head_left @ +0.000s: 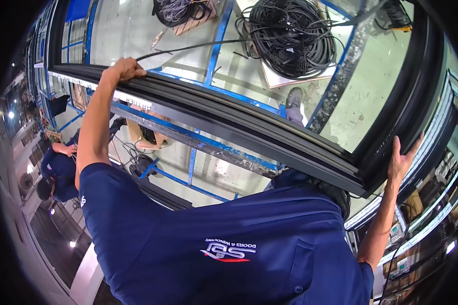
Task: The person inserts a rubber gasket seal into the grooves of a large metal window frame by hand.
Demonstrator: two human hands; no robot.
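A large black window or door frame with grooved profiles lies across blue supports in front of me. My left hand is closed over the near profile towards its left end. From under its fingers a thin black rubber strip runs right to a big tangled coil. What the fingertips press on is partly hidden. My right hand rests against the frame's outer side near the right corner, thumb and fingers spread apart.
Blue metal supports with worn paint stand under the frame. Another bundle of cords lies on a wooden crate at the top. A co-worker in a dark shirt is at the left. Shelves with parts stand at the right.
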